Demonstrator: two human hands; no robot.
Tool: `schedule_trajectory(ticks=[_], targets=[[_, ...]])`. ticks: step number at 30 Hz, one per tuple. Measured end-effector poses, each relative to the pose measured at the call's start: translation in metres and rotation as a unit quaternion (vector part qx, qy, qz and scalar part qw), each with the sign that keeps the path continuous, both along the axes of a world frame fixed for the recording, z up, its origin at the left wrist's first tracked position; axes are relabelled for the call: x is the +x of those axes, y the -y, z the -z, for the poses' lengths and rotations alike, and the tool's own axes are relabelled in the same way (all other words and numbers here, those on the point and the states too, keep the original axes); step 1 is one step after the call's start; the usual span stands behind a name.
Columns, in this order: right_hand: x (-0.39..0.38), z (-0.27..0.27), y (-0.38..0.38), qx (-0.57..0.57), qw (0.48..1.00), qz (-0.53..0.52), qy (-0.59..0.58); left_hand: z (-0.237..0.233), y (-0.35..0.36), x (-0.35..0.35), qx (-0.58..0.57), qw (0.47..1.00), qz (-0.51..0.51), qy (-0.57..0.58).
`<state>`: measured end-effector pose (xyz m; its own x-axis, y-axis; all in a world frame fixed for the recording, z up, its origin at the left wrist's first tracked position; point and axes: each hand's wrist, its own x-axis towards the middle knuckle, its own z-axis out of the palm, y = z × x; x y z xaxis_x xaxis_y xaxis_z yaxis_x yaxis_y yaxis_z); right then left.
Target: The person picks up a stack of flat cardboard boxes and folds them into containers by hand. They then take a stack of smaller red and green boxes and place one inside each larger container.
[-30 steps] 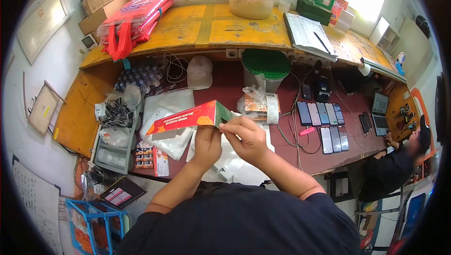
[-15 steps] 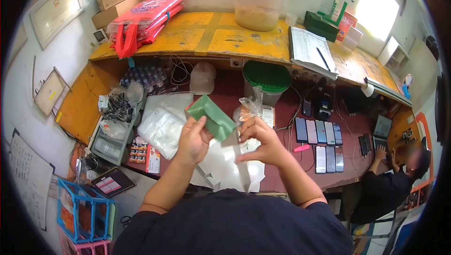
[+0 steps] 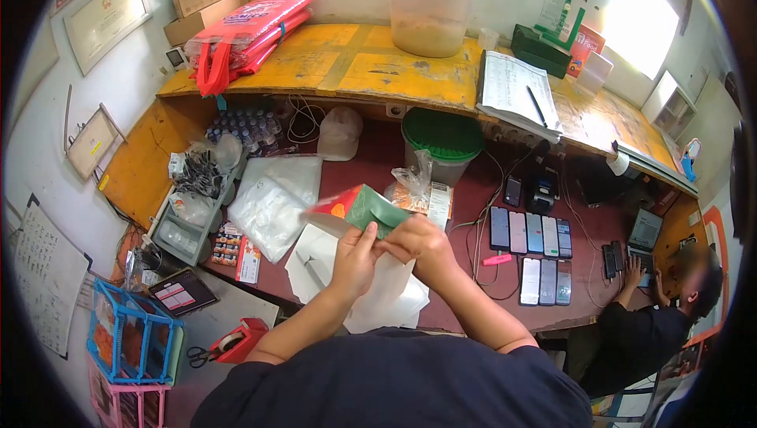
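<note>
My left hand (image 3: 359, 261) is closed on the lower edge of a green-and-red packet (image 3: 364, 206), thumb lying on its green side. At the packet's right end, the fingers of my right hand (image 3: 426, 245) are pinched together on its green edge, close to the left fingertips. Whether the packet is a box or a pouch is hard to tell, and its left end is blurred. Beneath both hands lie white sheets (image 3: 386, 294) on the dark red desk. Just behind the hands sits a clear plastic bag with orange contents (image 3: 412, 191).
Clear plastic bags (image 3: 272, 211) and a grey tray (image 3: 185, 231) lie left. Several phones (image 3: 530, 231) and a pink marker (image 3: 497, 259) lie right. A green-lidded bucket (image 3: 443, 140) stands behind. Red tape dispenser (image 3: 244, 340) is lower left; a co-worker (image 3: 654, 321) uses a laptop (image 3: 646, 231).
The packet has turned, so its red face now shows at the left. My right hand has closed from a spread grip to a pinch, nearer my left hand.
</note>
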<state>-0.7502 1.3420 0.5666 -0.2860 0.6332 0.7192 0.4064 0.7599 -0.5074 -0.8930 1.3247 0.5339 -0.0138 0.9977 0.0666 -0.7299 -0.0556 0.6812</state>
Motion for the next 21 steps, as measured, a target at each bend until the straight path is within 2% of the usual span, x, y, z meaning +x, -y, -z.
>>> schedule_trajectory(ticks=[2,3,4,5,6,7,9,10,11,12,13,14,15,16,17,19,20,21], targets=[[0.007,0.0,0.003,0.055,0.99,-0.09,0.089,-0.004,0.003,-0.01,0.002,0.99,-0.011,-0.138],[0.012,0.004,0.001,0.052,0.99,-0.092,0.089,0.001,0.007,-0.016,-0.001,0.99,-0.013,-0.138],[0.017,0.01,-0.006,0.021,0.997,-0.066,0.019,0.01,0.01,-0.021,0.045,0.962,-0.035,-0.267],[0.019,0.011,-0.011,-0.01,0.998,-0.038,-0.05,0.015,0.012,-0.026,0.089,0.915,-0.054,-0.391],[0.016,0.01,-0.012,-0.086,0.985,-0.051,-0.139,0.013,0.015,-0.031,0.245,0.78,-0.116,-0.564],[0.012,0.009,-0.016,-0.087,0.985,-0.05,-0.14,0.022,0.02,-0.043,0.239,0.683,0.009,-0.69],[0.001,0.008,-0.022,-0.18,0.944,-0.035,-0.273,0.045,0.013,-0.057,0.396,0.541,0.038,-0.741],[-0.004,0.001,-0.018,-0.285,0.885,-0.031,-0.368,0.048,0.013,-0.061,0.398,0.539,0.042,-0.741],[-0.005,0.017,-0.023,-0.284,0.884,-0.029,-0.371,0.035,0.015,-0.062,0.396,0.563,0.019,-0.725],[-0.005,0.046,-0.029,-0.224,0.917,-0.066,-0.323,0.027,0.014,-0.064,0.393,0.587,-0.004,-0.708],[-0.007,0.063,-0.03,-0.162,0.943,-0.104,-0.27,0.023,0.009,-0.066,0.393,0.587,-0.003,-0.707],[-0.014,0.039,-0.009,-0.167,0.961,-0.143,-0.17,0.019,0.003,-0.069,0.245,0.88,0.109,-0.392],[-0.023,0.035,-0.003,-0.17,0.935,-0.269,-0.158,0.016,-0.002,-0.073,0.04,0.98,0.196,0.011],[-0.031,0.031,-0.001,-0.123,0.947,-0.264,-0.137,0.022,-0.017,-0.081,-0.004,0.973,0.213,0.083],[-0.037,0.026,-0.002,-0.073,0.956,-0.259,-0.116,0.02,-0.012,-0.078,-0.007,0.973,0.212,0.085],[-0.043,0.024,-0.006,-0.12,0.96,-0.121,-0.222,0.004,-0.001,-0.051,-0.004,0.998,0.054,-0.023],[-0.043,0.015,-0.009,-0.081,0.976,-0.042,-0.196,-0.003,0.004,-0.037,-0.007,1.0,0.011,-0.007],[-0.042,0.014,-0.01,-0.081,0.977,-0.039,-0.195,-0.006,0.002,-0.039,-0.008,1.0,0.015,-0.006]])
